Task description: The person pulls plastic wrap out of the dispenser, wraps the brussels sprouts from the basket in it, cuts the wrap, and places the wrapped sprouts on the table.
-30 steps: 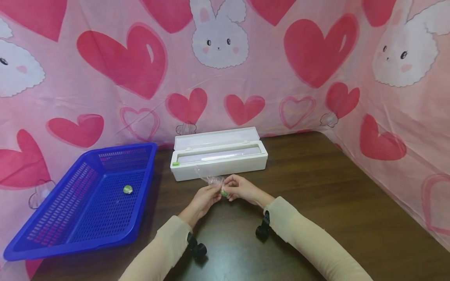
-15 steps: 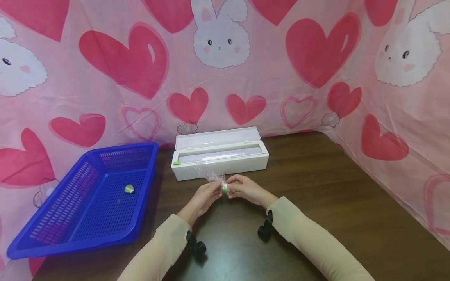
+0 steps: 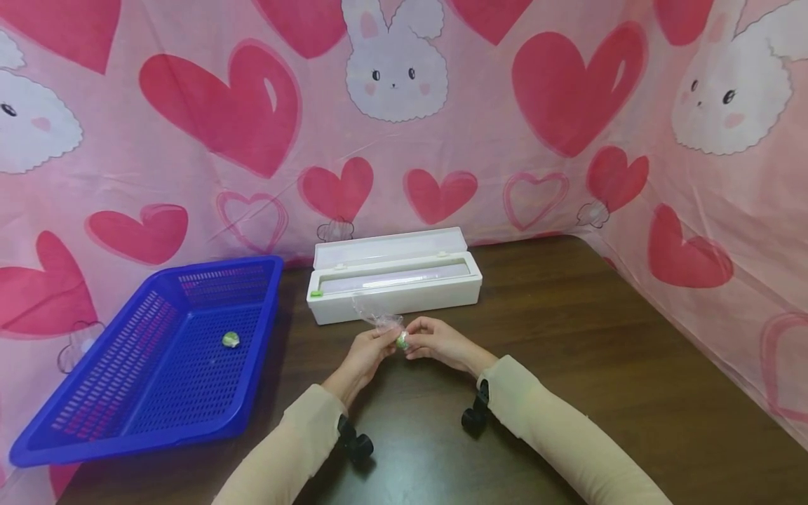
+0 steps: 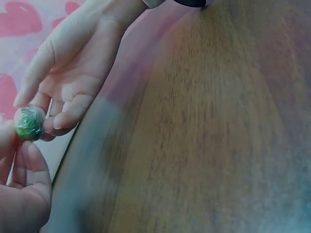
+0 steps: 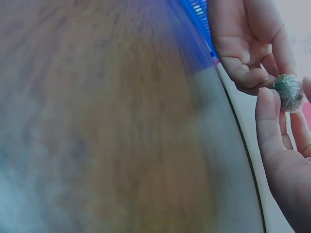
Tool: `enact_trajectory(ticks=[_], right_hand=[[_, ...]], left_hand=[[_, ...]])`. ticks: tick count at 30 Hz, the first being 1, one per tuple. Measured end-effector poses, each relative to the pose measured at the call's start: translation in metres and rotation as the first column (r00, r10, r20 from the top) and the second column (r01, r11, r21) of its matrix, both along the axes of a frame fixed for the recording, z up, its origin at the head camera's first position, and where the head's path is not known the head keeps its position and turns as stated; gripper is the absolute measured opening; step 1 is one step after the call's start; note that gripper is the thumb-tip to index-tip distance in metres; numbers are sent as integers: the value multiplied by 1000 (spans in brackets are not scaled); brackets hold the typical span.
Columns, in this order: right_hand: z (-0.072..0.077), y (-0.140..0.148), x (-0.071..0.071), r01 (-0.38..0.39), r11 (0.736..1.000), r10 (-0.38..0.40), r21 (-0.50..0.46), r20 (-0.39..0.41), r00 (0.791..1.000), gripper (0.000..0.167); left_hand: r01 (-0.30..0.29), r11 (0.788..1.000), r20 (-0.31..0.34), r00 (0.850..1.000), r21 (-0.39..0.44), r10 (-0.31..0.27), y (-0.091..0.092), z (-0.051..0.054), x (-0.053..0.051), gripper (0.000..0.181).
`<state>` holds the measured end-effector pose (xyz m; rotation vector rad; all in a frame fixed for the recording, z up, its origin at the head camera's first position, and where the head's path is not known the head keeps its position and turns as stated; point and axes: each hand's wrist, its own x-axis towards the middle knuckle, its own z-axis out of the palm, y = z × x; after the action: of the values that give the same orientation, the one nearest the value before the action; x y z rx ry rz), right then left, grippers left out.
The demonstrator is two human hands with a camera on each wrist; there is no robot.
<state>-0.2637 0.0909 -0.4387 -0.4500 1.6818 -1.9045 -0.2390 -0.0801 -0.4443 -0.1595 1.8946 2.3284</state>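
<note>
Between my two hands is a small round green-and-white ball, looking like a Brussels sprout (image 3: 402, 341), in clear cling film. My left hand (image 3: 364, 354) pinches it between thumb and fingers. From the other side, my right hand (image 3: 440, 343) holds it with thumb and fingertips. A loose tail of cling film (image 3: 379, 315) rises above the left fingers. Close up in the left wrist view, the wrapped sprout (image 4: 30, 122) shows shiny, crinkled film. The right wrist view shows its film gathered toward one side.
Behind the hands stands a white cling film box (image 3: 394, 298), lid raised, with a green slider at its left end. A blue plastic basket (image 3: 252, 393) at the left contains another wrapped green ball (image 3: 230, 339). All rest on a brown wooden table (image 3: 568, 337) before a pink heart-patterned cloth.
The fingers shift slightly around the sprout, and it turns a little between them. My right fingers drew back a little, then closed in again. The basket and box stay put.
</note>
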Motion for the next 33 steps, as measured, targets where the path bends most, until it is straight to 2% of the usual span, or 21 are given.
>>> enact_trajectory(ticks=[7, 12, 17, 23, 29, 33], right_hand=[[0, 0, 0, 0, 1000, 0, 26, -8, 1000, 15], [0, 1, 0, -43, 999, 43, 33, -23, 999, 12], [1, 2, 1, -81, 996, 82, 48, -22, 996, 14], [1, 4, 2, -156, 987, 156, 34, -1, 988, 36], [-3, 7, -1, -178, 984, 178, 7, 19, 984, 39], [-3, 8, -1, -161, 987, 161, -1, 38, 986, 40]], left_hand=[[55, 997, 49, 997, 50, -58, -5, 1, 1, 39], [49, 994, 32, 998, 95, -52, -11, 5, -2, 49], [29, 987, 27, 999, 159, -34, -13, 6, -4, 41], [-7, 971, 67, 998, 238, -10, -10, 4, -3, 31], [35, 949, 62, 996, 314, -57, -9, 6, -1, 22], [76, 948, 51, 994, 309, -97, -11, 9, 0, 30]])
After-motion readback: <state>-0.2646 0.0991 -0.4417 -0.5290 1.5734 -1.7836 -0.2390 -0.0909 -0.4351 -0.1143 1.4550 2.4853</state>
